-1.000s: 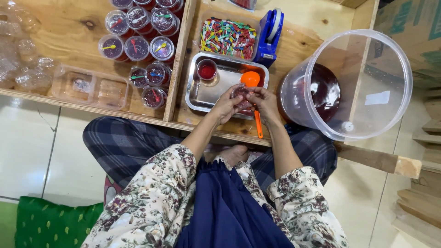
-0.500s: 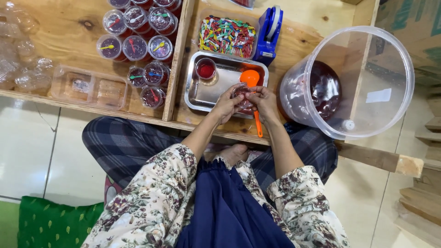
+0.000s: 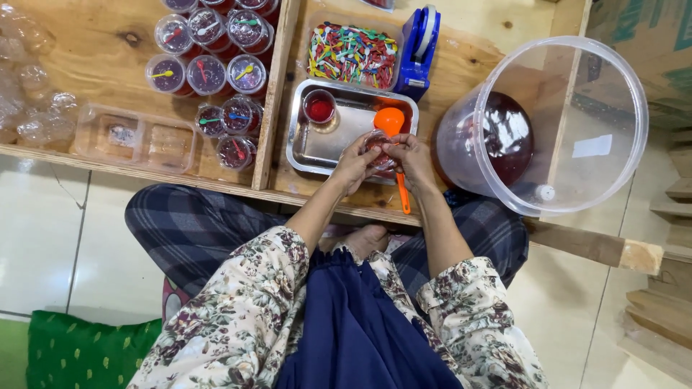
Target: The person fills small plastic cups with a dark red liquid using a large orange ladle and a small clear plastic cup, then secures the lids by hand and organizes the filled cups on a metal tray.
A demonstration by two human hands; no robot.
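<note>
My left hand (image 3: 355, 163) and my right hand (image 3: 411, 158) meet over the front edge of a metal tray (image 3: 339, 137), both closed round a small clear cup of dark red filling (image 3: 378, 153) that they mostly hide. An orange ladle (image 3: 393, 130) lies with its bowl in the tray and its handle running back under my right hand. A small open cup of red liquid (image 3: 318, 106) stands in the tray's far left corner.
A big clear bucket of dark red liquid (image 3: 519, 137) lies tilted at right. Behind the tray sit a box of coloured little spoons (image 3: 353, 54) and a blue tape dispenser (image 3: 419, 43). Several lidded filled cups (image 3: 209, 72) and empty clear containers (image 3: 137, 137) fill the left board.
Both hands stay closed on the small cup above the tray, with only slight finger movement. The view has shifted a little.
</note>
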